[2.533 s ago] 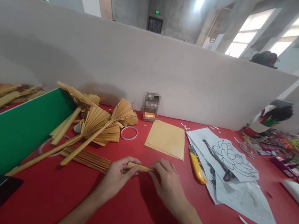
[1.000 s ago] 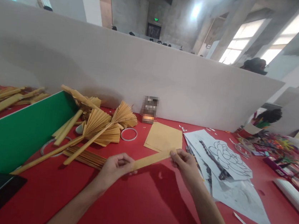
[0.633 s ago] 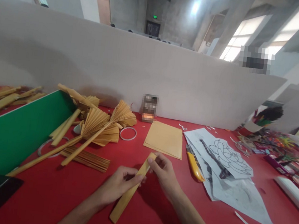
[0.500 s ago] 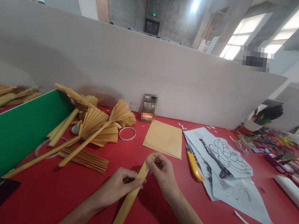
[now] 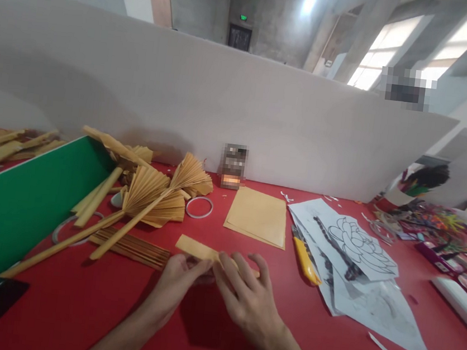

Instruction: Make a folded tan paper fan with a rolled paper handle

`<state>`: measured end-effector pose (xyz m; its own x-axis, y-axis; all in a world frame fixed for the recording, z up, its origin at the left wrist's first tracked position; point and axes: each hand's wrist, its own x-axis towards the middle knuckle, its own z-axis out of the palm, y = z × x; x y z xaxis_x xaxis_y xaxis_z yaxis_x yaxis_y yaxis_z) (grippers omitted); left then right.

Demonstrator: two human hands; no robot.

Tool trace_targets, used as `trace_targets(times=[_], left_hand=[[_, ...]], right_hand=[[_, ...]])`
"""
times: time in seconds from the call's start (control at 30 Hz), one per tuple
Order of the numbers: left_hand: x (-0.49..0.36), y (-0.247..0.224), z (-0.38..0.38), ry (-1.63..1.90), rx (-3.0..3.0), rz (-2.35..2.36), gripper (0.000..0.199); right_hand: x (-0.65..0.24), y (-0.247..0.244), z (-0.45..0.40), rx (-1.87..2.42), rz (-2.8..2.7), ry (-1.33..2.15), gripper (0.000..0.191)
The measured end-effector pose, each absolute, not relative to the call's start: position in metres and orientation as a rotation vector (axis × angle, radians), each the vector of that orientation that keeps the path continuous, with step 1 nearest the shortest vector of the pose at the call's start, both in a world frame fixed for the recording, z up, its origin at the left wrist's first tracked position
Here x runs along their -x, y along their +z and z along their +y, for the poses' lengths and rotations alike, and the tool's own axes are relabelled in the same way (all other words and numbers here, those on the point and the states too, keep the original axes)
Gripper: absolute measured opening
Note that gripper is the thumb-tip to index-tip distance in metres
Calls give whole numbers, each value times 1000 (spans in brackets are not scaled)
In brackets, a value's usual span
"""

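Left hand (image 5: 174, 282) and right hand (image 5: 248, 296), drawn together, pinch the paper strip (image 5: 196, 248), now swung crosswise in front of the square sheets (image 5: 257, 216), so both grips meet mid-strip.

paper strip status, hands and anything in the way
Left hand pinching paper strip; right hand over it, grip unclear. Paper strip partly covered. Yellow cutter lies right, untouched.
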<state>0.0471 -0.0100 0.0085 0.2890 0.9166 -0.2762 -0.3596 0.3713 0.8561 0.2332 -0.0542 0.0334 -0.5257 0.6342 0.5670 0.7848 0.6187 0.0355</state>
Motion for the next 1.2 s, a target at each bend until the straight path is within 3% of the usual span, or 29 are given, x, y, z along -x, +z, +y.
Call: trace_targets(times=[0.33,0.5,0.63,0.7,1.03,1.2], left_hand=[[-51,12,-33,827,-610,813,38],[-29,21,-52,279,-1360,1052,47],[-26,22,-54,457,-2347,1133,21],[-30,20,-50,404,-2617,1111,34],[-54,15,-52,-96,-2889,1317,49],[-60,3,-54,34,-2984,1343,43]], right_hand=[[-245,24,-55,1081,-2393,-555,30],[-259,10,-65,1138,-2448,-577,28],[-263,3,-72,1138,-2504,-515,24],[-262,2,-73,1140,-2513,-485,23],[-262,13,-68,1421,-2492,-108,14],[-261,14,-65,1482,-2503,6,15]])
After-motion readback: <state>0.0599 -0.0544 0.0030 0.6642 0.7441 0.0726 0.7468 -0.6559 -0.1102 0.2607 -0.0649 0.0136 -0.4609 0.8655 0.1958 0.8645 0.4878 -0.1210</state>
